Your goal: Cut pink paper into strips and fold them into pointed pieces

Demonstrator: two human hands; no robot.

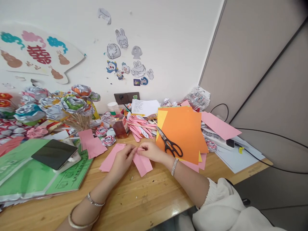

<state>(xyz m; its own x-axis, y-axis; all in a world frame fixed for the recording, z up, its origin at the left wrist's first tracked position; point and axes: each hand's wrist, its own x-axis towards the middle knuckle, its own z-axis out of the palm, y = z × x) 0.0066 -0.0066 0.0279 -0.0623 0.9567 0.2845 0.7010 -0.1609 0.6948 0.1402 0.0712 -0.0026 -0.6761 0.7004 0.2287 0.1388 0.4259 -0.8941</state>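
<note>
My left hand [124, 158] and my right hand [151, 151] meet over the wooden table [144, 199], both pinching a small pink paper strip [142, 164] that hangs down toward me between them. Just left of it, another pink strip [109, 158] lies flat under my left fingers. Black-handled scissors [169, 143] rest on a stack of orange and yellow sheets [184, 128], right beside my right hand. Behind my hands is a pile of folded pink strips [141, 127].
A dark tablet [55, 153] lies on green booklets [29, 173] at the left. Paper flowers on sticks [67, 104] crowd the back left. More pink sheets [220, 125], white papers and a black cable [264, 157] sit at the right, near the table's edge.
</note>
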